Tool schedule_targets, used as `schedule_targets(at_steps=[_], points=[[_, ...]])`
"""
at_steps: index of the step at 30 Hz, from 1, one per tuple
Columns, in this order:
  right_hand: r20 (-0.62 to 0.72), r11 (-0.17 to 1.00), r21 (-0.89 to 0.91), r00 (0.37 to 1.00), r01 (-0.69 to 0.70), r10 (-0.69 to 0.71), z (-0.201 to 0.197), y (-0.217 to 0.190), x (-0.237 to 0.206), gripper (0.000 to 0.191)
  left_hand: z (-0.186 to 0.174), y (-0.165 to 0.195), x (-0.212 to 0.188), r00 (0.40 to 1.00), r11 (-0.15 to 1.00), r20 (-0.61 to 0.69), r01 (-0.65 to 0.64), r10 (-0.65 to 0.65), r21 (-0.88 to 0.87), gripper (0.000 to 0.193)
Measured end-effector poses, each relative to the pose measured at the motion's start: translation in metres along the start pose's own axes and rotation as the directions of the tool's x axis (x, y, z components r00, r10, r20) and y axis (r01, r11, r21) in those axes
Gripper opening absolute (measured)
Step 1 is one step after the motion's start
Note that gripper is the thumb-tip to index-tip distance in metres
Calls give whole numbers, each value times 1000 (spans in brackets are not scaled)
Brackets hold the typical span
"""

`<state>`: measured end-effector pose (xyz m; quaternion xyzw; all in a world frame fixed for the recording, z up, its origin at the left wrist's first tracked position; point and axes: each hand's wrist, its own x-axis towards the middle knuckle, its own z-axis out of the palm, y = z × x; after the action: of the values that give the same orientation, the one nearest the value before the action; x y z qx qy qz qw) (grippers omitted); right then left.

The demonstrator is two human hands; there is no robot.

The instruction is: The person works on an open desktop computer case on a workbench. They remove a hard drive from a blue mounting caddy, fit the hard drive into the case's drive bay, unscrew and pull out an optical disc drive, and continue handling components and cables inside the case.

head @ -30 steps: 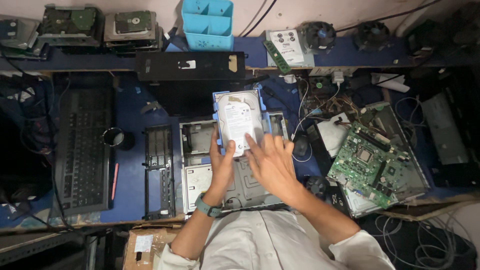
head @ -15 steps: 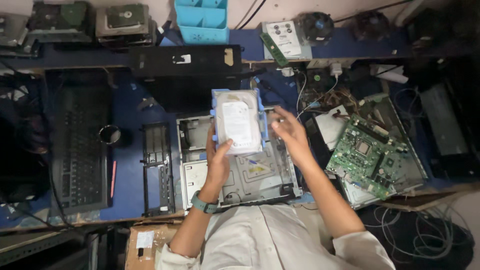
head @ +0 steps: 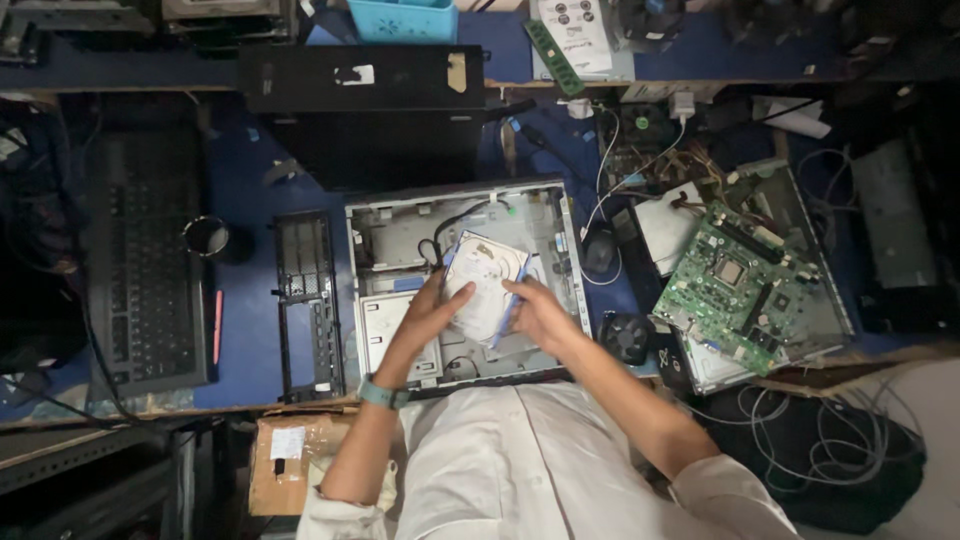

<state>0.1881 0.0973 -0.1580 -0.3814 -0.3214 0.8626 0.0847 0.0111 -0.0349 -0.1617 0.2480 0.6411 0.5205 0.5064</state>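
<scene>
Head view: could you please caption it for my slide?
Both hands, left hand and right hand, hold a hard drive over an open computer case.

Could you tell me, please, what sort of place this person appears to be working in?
Most likely a computer repair bench. An opened desktop case lies on the blue table, both hands hold a hard drive over it, and a bare green motherboard and a black keyboard lie alongside.

My hands cover the near edge of the hard drive [head: 485,283]; the blue bin [head: 405,20] is cut off up top.
</scene>
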Motion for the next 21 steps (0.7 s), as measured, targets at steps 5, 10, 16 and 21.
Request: schedule_targets(at_steps=[5,10,16,21], points=[[75,994,101,996,-47,40,18,21,4,50,-15,32,-1,991,733,74,-130,109,667,121],[31,995,95,999,14,-17,27,21,3,51,-11,60,-7,996,570,85,-51,-34,820,160],[108,978,143,980,151,-167,29,19,-3,57,-4,73,-8,994,500,33,-79,101,863,155],[157,960,270,980,74,-120,22,10,1,65,-18,86,-8,948,481,169,-284,270,829,145]])
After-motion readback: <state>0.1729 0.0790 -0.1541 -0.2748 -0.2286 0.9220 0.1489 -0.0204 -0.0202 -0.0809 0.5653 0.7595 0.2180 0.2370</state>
